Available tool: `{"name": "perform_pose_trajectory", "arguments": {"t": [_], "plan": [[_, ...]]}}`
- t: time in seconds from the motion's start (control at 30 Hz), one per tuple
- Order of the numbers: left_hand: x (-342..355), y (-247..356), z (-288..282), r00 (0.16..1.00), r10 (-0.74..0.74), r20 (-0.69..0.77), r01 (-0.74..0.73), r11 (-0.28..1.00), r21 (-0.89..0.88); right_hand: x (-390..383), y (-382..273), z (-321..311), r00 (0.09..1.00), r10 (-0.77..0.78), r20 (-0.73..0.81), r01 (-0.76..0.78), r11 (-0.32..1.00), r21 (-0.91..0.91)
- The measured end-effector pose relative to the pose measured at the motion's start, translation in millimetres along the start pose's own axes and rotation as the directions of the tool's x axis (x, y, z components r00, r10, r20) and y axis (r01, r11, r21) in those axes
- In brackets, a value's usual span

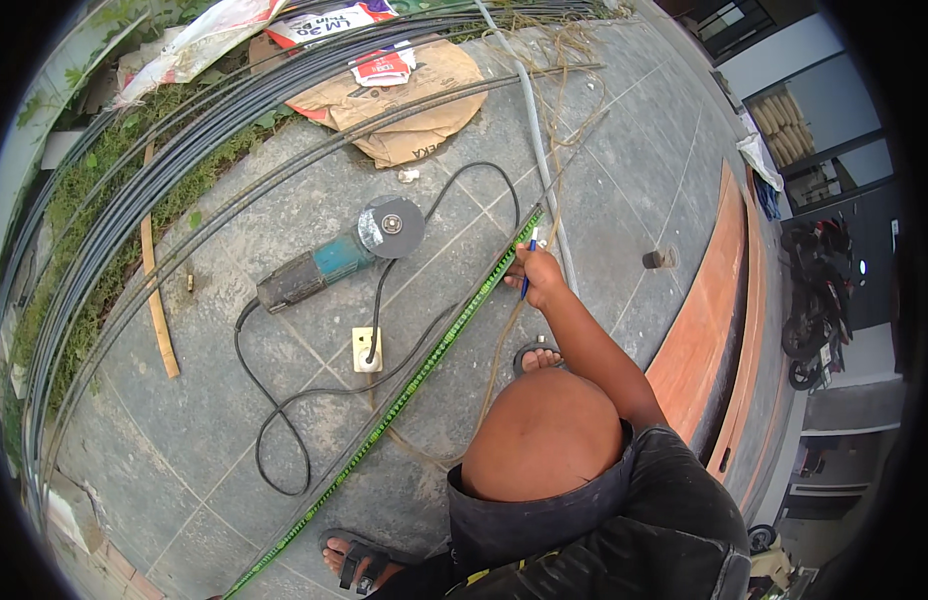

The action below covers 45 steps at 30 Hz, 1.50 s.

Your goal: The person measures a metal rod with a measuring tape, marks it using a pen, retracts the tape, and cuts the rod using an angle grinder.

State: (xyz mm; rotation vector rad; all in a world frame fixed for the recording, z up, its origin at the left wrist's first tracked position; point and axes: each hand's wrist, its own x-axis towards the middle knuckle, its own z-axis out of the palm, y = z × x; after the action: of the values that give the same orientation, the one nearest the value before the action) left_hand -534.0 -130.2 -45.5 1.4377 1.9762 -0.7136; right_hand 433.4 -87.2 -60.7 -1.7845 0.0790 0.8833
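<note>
Tape measure (pixel 419 375) drawn out; measuring looks under way, with no cut to be seen

From where I stand, the green tape runs slantwise over the tiled floor (pixel 194 450), from the near edge of what shows, beside the left sandal (pixel 362 562), to the right hand (pixel 532 272). What looks like a thin steel rod (pixel 551 190) lies close along it, its tip poking out past the tape's far end.

That right hand has its fingers closed around a blue pen (pixel 532 244), right at the tape's far end. The left hand is out of sight, so I cannot tell what it is doing.

How far has it got? I'd say the tape is laid out and the pen is at the ready, so the measuring seems well begun. I can't make out any mark on the rod, so marking may be unfinished, and nothing near it looks freshly cut.

Cutting, if wanted, seems to be left: the angle grinder (pixel 334 260) lies untouched, well apart from the hand, toward the planted left edge of the floor. A plug sits in the pale socket box (pixel 367 350) between grinder and tape. Long bundled rods (pixel 224 118) sweep along that same edge.
</note>
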Motion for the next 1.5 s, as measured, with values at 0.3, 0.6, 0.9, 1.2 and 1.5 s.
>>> {"name": "perform_pose_trajectory", "arguments": {"t": [0.3, 0.6, 0.9, 1.2, 1.5], "plan": [[-2, -12, 3, 0.977, 0.197, -0.081, -0.193, 0.979, 0.059, 3, 1, 0, 0.998, -0.059, 0.028, 0.062, 0.983, -0.175], [-1, -3, 0, 0.994, 0.104, -0.011, -0.103, 0.992, 0.071, -7, -6, -6, 0.997, -0.078, -0.01, 0.073, 0.971, -0.229], [0, -11, -5, 0.956, 0.289, -0.041, -0.29, 0.957, -0.013, -12, -11, -13, 0.994, -0.102, -0.034, 0.099, 0.99, -0.101], [8, -45, -21, 0.996, 0.077, 0.052, -0.075, 0.997, -0.029, -12, -17, 2, 0.999, -0.036, -0.013, 0.035, 0.999, -0.019], [12, -48, -13, 0.991, 0.129, -0.018, -0.129, 0.992, -0.002, -7, -15, 0, 0.996, -0.085, -0.039, 0.085, 0.996, 0.009]]}}
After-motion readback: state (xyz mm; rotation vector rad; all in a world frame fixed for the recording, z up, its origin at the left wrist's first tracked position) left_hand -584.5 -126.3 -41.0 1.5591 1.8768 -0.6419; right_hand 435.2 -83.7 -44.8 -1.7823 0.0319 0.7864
